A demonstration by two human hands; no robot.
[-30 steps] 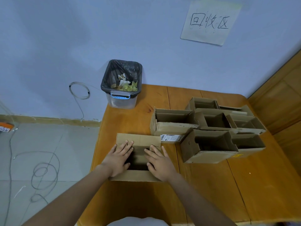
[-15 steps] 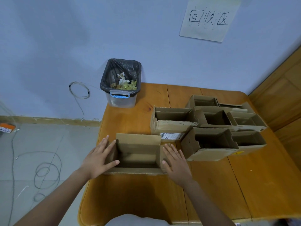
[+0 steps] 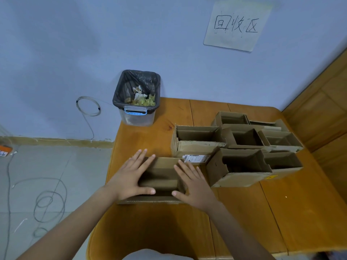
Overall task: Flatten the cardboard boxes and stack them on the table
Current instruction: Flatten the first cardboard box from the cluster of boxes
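Box: an open box (image 3: 159, 180) is sitting at the worktop's (image 3: 281, 212) near-left edge, just beside the labelled box (image 3: 195, 145); it is not yet flat.
Left hand: the left hand (image 3: 129, 177) is pressing on the box's left side, fingers (image 3: 139, 158) straight and spread, thumb lying along the near rim.
Right hand: the right hand (image 3: 193, 182) is pressing on the right side, fingers straight and spread, thumb on the near rim; nothing is being pinched.
Other boxes: a cluster of open boxes (image 3: 244, 147) is standing right of the labelled box, all unflattened.
Risk, slip: the box is lying close to the worktop's left edge; uneven pushing is likely to be sliding it off toward the floor.
Risk, jam: walls may be buckling rather than folding along creases if both palms are driving inward together.
Risk, knock: the right hand is working near the labelled box and could be shoving it.
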